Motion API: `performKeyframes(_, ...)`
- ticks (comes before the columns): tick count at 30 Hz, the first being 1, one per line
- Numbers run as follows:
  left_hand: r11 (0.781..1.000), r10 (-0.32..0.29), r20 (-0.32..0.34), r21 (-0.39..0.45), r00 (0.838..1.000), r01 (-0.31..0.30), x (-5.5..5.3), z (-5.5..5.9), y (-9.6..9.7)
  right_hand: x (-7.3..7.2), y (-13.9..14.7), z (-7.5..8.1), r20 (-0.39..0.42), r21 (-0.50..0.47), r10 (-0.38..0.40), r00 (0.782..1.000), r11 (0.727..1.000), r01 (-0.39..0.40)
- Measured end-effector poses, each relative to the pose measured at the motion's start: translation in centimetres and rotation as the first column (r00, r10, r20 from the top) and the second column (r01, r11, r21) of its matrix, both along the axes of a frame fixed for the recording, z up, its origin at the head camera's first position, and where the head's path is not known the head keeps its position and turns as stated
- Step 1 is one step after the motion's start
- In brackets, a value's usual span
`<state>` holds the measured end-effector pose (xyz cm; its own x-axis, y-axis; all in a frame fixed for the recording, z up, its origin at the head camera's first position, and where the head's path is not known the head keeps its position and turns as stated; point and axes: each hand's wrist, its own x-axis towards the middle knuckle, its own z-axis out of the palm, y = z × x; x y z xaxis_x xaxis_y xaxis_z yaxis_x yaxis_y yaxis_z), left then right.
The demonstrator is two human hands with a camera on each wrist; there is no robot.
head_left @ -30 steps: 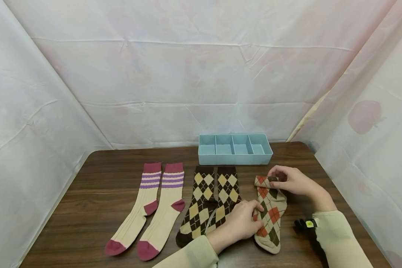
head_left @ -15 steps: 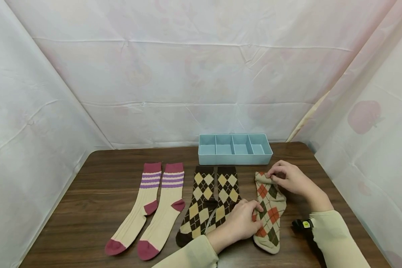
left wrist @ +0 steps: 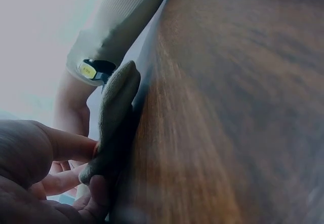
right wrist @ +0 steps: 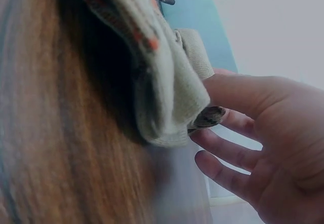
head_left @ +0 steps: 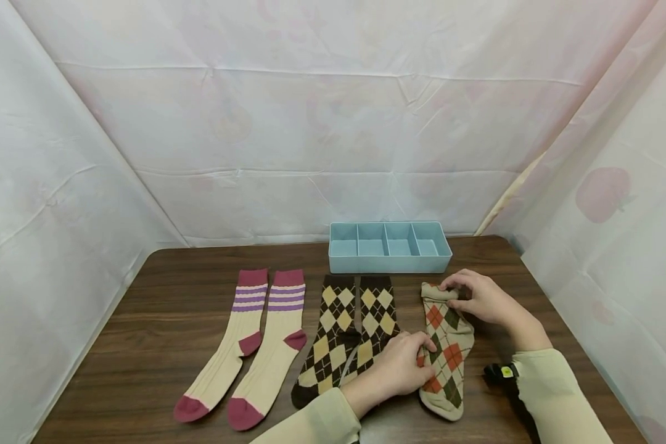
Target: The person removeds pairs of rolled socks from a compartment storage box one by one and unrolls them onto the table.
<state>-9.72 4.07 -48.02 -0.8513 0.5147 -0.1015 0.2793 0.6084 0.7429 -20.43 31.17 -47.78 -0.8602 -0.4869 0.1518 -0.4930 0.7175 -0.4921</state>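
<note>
A beige argyle sock (head_left: 446,364) with red and green diamonds lies on the table at the right, its toe toward the person. Its top is turned over into a plain beige band. My right hand (head_left: 483,299) pinches that band at its right corner; in the right wrist view, thumb and fingers close on the beige cloth (right wrist: 185,97). At the sock's left edge is my left hand (head_left: 402,364), thumb and fingers pinching the edge, as the left wrist view of the sock (left wrist: 115,102) shows. Whether a second sock lies underneath cannot be told.
Dark brown argyle socks (head_left: 333,320) lie left of the beige one, partly under my left forearm. Farther left are two cream socks (head_left: 274,364) with maroon toes and purple stripes. A light-blue four-section box (head_left: 388,264) stands at the table's back edge.
My right hand has shifted slightly up and left with the sock's top. The turned-over part now shows as a plain beige band where argyle showed before. My left hand has stayed put.
</note>
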Motion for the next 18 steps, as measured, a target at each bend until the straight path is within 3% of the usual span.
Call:
performKeyframes(13, 1.0, -0.002, 0.0, -0.028, 1.0, 0.002, 0.2, 0.07, 0.09, 0.07, 0.32, 0.04, 0.047, -0.043, 0.0, 0.999, 0.999, 0.003)
performKeyframes(18, 0.998, -0.03, 0.008, -0.05, 1.0, 0.03, 0.36, 0.27, 0.16, -0.01, 0.53, 0.37, 0.073, -0.066, -0.01, 0.997, 0.998, 0.015)
